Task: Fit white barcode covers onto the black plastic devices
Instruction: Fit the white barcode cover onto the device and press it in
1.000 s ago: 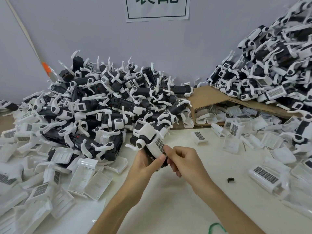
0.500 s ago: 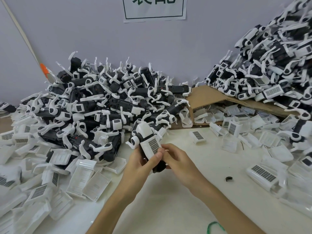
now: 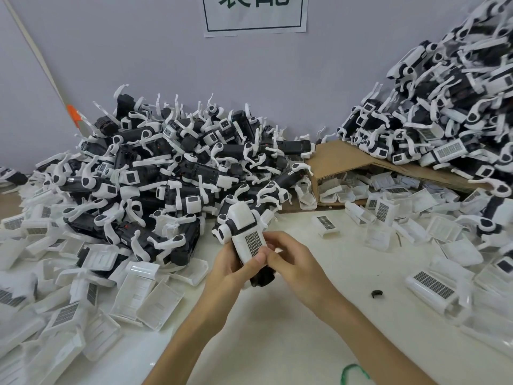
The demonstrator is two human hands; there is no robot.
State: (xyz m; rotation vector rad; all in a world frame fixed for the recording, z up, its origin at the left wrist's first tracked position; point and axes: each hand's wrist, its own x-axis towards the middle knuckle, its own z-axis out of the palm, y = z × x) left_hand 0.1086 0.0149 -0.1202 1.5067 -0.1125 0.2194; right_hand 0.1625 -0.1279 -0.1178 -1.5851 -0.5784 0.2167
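Above the white table I hold one black plastic device [image 3: 261, 277] with a white barcode cover [image 3: 248, 243] lying on its upper face, barcode toward me. My left hand [image 3: 231, 269] grips the device from the left, thumb pressed on the cover's lower end. My right hand [image 3: 294, 262] clasps it from the right, fingers curled at the cover's edge. Only the device's black lower end shows below my fingers.
A heap of black devices with white clips [image 3: 166, 173] fills the back left. A second heap [image 3: 444, 112] with covers on rises at the right on a cardboard sheet [image 3: 341, 159]. Loose white covers [image 3: 144, 293] litter both sides. A small black part [image 3: 377, 293] lies on the table.
The device has turned in my hands so the barcode now faces up toward me. My left thumb has slid onto the cover and my right hand has closed in against it.
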